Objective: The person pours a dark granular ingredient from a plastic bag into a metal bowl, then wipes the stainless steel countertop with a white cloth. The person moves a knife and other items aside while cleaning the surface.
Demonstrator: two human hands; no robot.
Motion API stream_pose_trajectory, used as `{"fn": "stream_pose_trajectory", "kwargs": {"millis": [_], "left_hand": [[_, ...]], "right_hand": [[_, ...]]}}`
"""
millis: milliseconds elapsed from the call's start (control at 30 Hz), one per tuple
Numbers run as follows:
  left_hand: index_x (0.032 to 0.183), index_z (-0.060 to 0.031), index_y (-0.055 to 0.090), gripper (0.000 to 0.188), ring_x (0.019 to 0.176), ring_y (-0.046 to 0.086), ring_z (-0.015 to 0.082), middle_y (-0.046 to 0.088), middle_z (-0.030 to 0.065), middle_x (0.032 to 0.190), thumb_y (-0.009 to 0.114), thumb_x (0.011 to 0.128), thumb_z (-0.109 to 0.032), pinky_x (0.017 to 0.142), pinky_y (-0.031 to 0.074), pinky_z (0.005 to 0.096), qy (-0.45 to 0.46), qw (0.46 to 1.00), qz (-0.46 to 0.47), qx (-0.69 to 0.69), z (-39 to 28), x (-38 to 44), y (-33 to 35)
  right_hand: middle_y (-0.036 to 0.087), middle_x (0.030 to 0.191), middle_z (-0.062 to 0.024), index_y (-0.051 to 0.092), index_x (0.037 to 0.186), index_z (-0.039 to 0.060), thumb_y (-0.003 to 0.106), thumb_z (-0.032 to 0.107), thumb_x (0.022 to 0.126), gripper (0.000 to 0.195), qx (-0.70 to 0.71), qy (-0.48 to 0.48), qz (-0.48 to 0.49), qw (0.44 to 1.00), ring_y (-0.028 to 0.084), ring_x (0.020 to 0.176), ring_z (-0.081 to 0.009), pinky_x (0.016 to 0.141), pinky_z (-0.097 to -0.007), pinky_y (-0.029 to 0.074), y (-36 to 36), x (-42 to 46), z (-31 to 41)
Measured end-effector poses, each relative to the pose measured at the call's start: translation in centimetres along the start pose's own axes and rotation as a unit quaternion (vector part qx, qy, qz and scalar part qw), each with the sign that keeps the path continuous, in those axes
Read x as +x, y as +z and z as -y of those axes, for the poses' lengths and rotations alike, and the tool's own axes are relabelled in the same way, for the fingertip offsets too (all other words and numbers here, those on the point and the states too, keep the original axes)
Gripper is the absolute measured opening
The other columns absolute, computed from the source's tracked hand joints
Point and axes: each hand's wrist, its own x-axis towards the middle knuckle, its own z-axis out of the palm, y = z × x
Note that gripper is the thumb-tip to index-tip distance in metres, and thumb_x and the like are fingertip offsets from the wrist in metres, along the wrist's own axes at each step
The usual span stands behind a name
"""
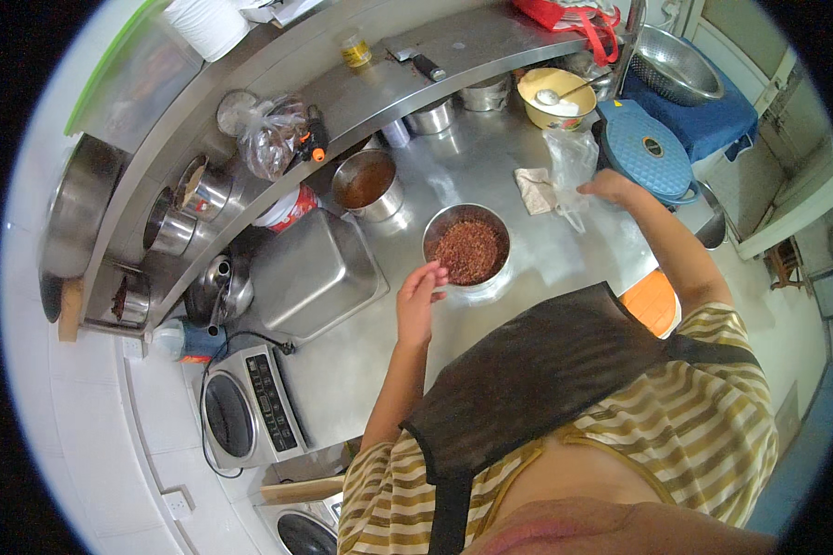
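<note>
My left hand (422,286) is at the near-left rim of a round stainless steel pot (503,253), fingers loosely bent and thumb apart. Whether the fingertips touch the rim is hard to tell. Coarse red-brown flakes (468,248), like crushed chili, lie inside the pot. To the right, my right hand (605,187) has its fingertips on a thin clear plastic bag (573,163) and appears to pinch it. A folded beige cloth or paper (536,191) lies against the bag's left side.
Behind the pot stands a steel pot of brown liquid (368,184). An upturned steel pan (319,270) is left, beyond it an induction cooker (253,406). A blue electric griddle (649,149) and a yellow bowl with a ladle (557,97) stand right. A steel shelf (402,80) overhangs the back.
</note>
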Motion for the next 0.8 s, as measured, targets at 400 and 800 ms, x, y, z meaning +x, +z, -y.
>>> {"fn": "stream_pose_trajectory", "kwargs": {"millis": [400,800], "left_hand": [[0.116,-0.0033,0.057,0.024,0.091,0.060,0.0153,0.063,0.0081,0.104,0.050,0.096,-0.015,0.074,0.049,0.0298,-0.053,0.988,-0.105,-0.098,3.1,-3.4,-2.0],[0.113,-0.0037,0.058,0.022,0.087,0.059,0.0135,0.065,0.0068,0.102,0.050,0.096,-0.016,0.072,0.047,0.0273,-0.052,0.977,-0.166,-0.127,3.2,-2.9,-2.7]], "right_hand": [[0.058,0.120,-0.0226,0.056,0.123,0.0025,0.057,0.046,0.084,0.058,0.112,-0.276,-0.304,0.905,0.055,0.113,-0.0351,0.095,-0.0424,0.044,-13.8,3.3,25.4],[0.057,0.121,-0.0240,0.053,0.124,0.0005,0.050,0.031,0.087,0.048,-0.027,-0.186,-0.175,0.967,0.056,0.113,-0.0358,0.095,-0.0449,0.045,-15.7,7.6,31.7]]}}
